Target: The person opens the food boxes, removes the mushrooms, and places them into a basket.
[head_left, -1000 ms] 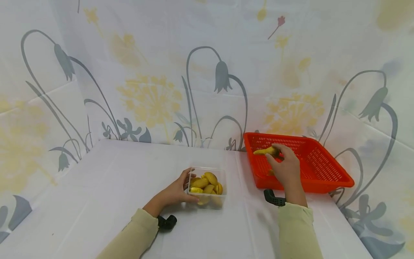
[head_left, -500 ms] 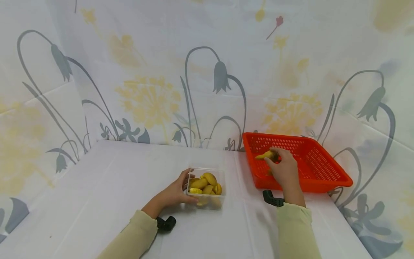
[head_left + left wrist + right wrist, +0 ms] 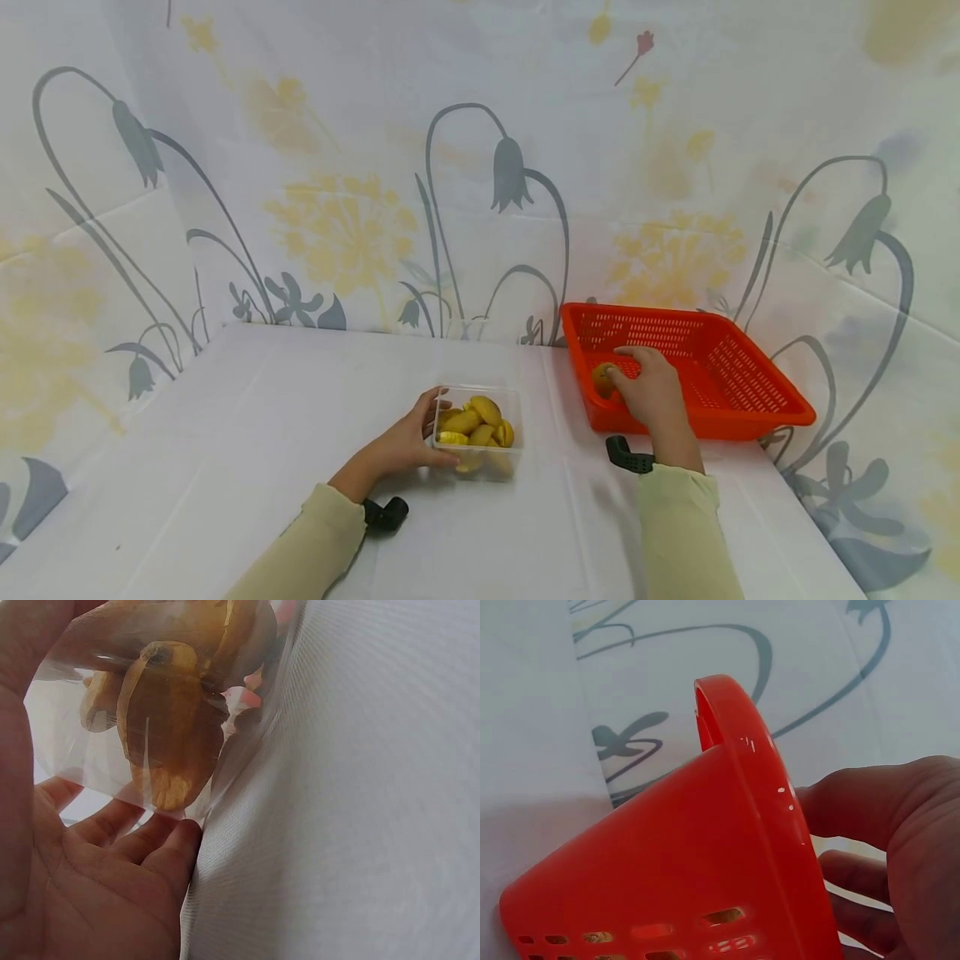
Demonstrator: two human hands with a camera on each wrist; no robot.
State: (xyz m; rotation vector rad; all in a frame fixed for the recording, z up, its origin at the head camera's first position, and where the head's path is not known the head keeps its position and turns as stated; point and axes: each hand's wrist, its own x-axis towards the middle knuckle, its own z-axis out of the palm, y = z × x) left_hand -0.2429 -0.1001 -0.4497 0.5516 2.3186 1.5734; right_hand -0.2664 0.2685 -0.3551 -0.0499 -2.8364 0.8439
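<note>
While the left hand curls round one side of a clear plastic box of oblong yellow pieces | right hand holds nothing, thumb and fingers parted, beside a yellow piece inside the red slotted basket | white tablecloth beneath both | flowered sheet behind

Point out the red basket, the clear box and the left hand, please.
Red basket (image 3: 735,426): head view, front wall.
Clear box (image 3: 483,448): head view, front rim.
Left hand (image 3: 403,443): head view, back, near the thumb.
</note>
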